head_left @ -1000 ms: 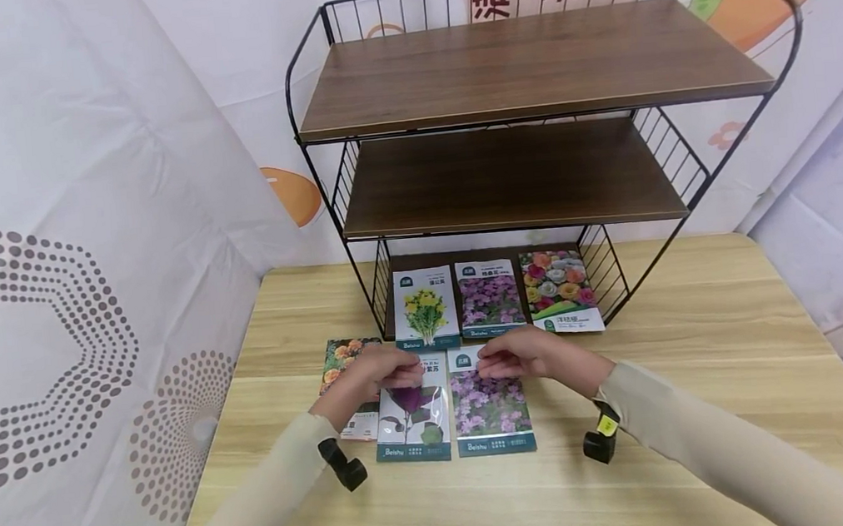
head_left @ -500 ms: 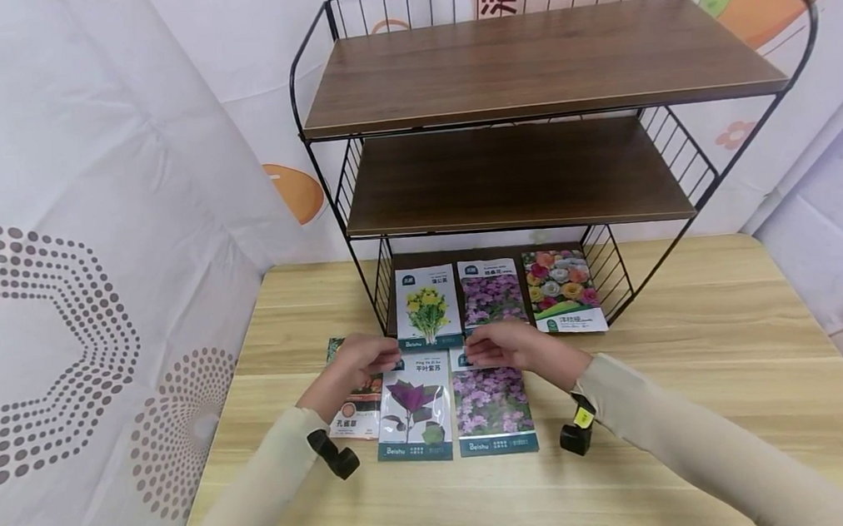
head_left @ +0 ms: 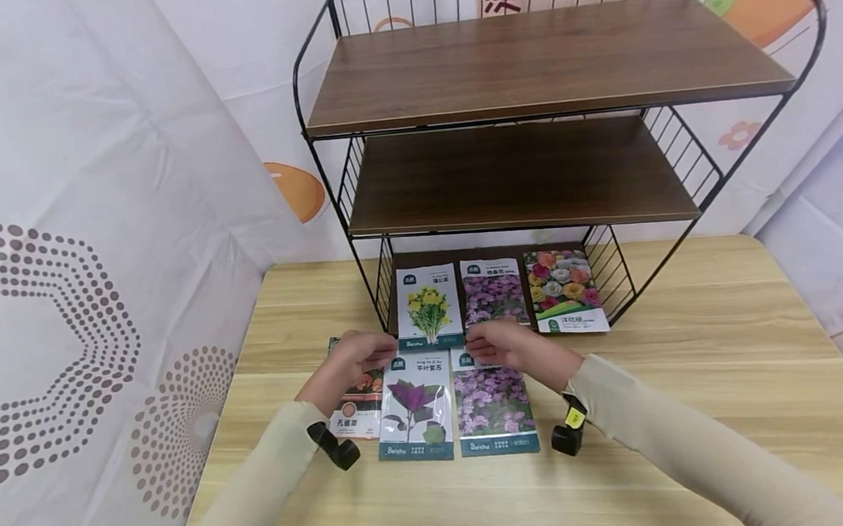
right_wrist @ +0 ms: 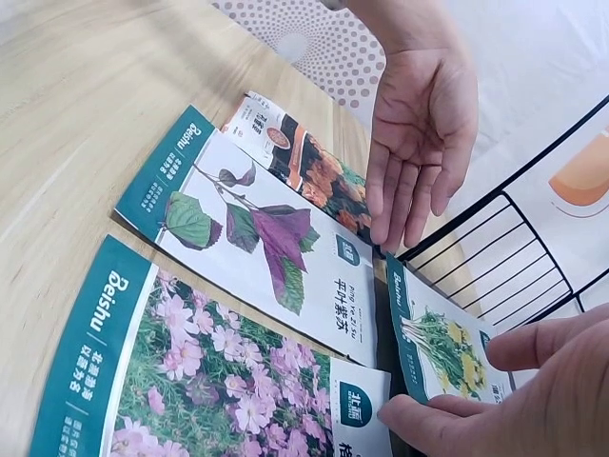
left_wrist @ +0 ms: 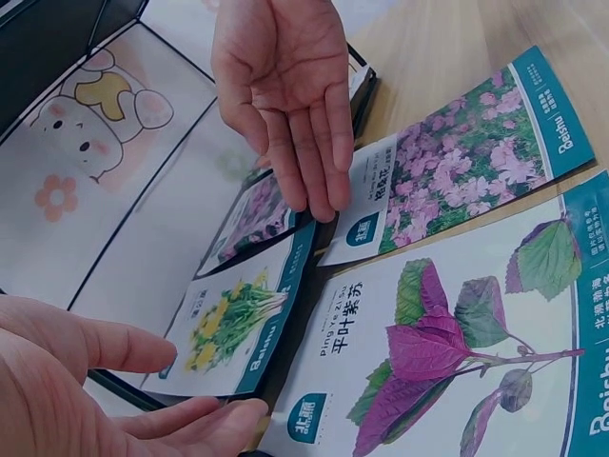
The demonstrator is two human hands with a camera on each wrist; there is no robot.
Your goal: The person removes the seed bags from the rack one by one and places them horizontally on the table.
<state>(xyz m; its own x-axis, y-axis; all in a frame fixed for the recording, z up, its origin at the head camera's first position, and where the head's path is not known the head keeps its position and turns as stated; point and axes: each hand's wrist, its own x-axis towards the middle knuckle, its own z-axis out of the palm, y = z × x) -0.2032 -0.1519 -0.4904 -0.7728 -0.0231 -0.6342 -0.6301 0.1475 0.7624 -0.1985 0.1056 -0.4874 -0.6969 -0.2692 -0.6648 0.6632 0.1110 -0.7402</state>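
My left hand point(head_left: 351, 361) is by the lower left corner of a seed packet with yellow flowers point(head_left: 428, 302), which leans on the bottom shelf. Opposite it, by the packet's lower right corner, is my right hand point(head_left: 513, 347). Fingers of both hands are extended, palms facing each other in the wrist views. Below the hands lie a purple-leaf seed packet point(head_left: 414, 410) and a pink-flower seed packet point(head_left: 494, 407), side by side on the table. The left forearm and hand partly cover an orange-flower packet point(head_left: 360, 416).
A black wire rack point(head_left: 521, 110) with brown boards stands at the back. Its bottom level also bears a second pink-flower packet point(head_left: 494, 290) and a packet with mixed-colour blooms point(head_left: 562, 284). Patterned white cloth point(head_left: 156, 152) hangs behind and at the left of the wooden table point(head_left: 714, 338).
Both hands have moved from over the two front packets toward the rack, the left one also leftward. More of the front packets shows now. The packets appear unmoved.
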